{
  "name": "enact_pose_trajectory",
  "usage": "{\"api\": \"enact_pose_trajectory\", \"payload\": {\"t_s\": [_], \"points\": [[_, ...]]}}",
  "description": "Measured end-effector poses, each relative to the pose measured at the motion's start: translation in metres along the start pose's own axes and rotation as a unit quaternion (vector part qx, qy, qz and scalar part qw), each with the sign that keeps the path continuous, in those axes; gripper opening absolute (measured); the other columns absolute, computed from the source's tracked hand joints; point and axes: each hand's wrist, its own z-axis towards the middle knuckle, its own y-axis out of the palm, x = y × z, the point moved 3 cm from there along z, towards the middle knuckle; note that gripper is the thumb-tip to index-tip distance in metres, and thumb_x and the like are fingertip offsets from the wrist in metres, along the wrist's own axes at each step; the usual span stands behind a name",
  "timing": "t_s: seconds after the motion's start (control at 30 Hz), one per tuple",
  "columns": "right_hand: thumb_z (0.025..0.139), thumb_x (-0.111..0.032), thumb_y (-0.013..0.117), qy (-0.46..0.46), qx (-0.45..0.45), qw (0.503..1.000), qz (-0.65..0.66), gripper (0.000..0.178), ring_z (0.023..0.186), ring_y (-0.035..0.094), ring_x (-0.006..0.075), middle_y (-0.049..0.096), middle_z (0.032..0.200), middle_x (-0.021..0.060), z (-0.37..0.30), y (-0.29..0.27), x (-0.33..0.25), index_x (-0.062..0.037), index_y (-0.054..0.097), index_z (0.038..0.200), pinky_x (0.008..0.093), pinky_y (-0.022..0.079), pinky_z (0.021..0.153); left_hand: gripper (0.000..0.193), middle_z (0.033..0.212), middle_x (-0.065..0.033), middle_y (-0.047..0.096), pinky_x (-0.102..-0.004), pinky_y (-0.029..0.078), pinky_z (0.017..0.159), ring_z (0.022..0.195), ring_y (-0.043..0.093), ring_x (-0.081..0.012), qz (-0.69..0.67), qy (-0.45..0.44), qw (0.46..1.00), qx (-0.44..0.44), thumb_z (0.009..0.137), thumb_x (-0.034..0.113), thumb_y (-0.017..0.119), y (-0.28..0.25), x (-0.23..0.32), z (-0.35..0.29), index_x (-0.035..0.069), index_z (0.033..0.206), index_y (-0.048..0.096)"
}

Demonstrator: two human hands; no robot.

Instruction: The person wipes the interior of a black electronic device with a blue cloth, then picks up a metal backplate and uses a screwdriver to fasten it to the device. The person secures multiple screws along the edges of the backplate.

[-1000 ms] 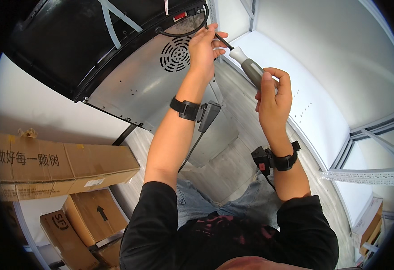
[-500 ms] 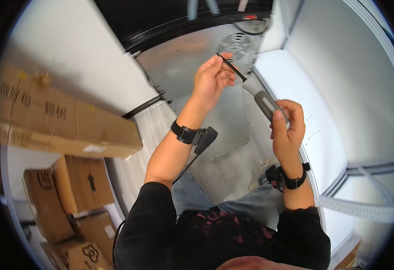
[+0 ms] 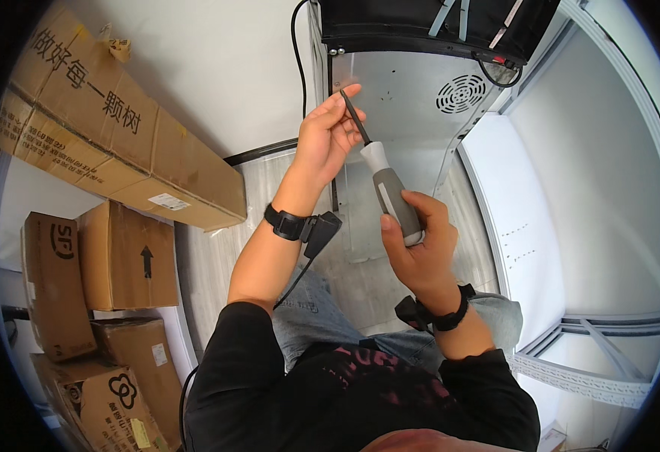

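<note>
My right hand (image 3: 428,245) is closed around the butt end of a grey and light-grey screwdriver (image 3: 391,192), its dark shaft angled up and to the left. Up at the shaft's tip, my left hand (image 3: 324,139) pinches with thumb and index finger, its other fingers loosely curled. Whether a small screw sits there too is too small to make out. Beyond both hands stands a metal panel (image 3: 405,102) with a round slotted vent (image 3: 461,94), below a black upper part (image 3: 420,26) of the same unit.
Cardboard boxes stand at the left: a long one (image 3: 172,177) and several smaller ones, including one with an arrow (image 3: 130,256). A white panel (image 3: 518,188) and a framed glass-like wall (image 3: 608,151) run along the right. A black cable (image 3: 296,53) hangs beside the unit.
The view has turned, so the metal panel and vent sit further right. My right hand and the screwdriver have come left, and the screwdriver stands steeper. My left hand remains at its tip.
</note>
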Motion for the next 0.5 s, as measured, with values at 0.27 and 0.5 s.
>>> {"api": "enact_pose_trajectory", "payload": {"t_s": [0.27,0.5], "points": [[0.079,-0.017,0.075,0.038,0.015,0.999,0.012,0.038,0.061,0.066,0.0252,0.066,0.079,0.0142,0.002,0.013,-0.002,-0.0012,0.054,0.106,0.0317,0.052,0.056,0.036,0.084,-0.0033,0.062,-0.0273,0.046,0.066,0.075,0.056,-0.0128,-0.003,-0.015,1.000,0.008,0.100,0.020,0.041,-0.006,0.005,0.004,0.000,0.127,0.050],[0.083,-0.019,0.073,0.057,0.040,0.998,0.004,0.036,0.059,0.065,0.0210,0.064,0.072,0.0129,-0.003,0.013,0.001,-0.0006,0.053,0.106,0.0288,0.049,0.053,0.035,0.085,-0.0038,0.063,-0.0251,0.046,0.065,0.075,0.057,-0.0119,0.001,-0.019,1.000,0.022,0.100,0.020,0.040,-0.001,0.004,0.001,0.000,0.127,0.050]]}}
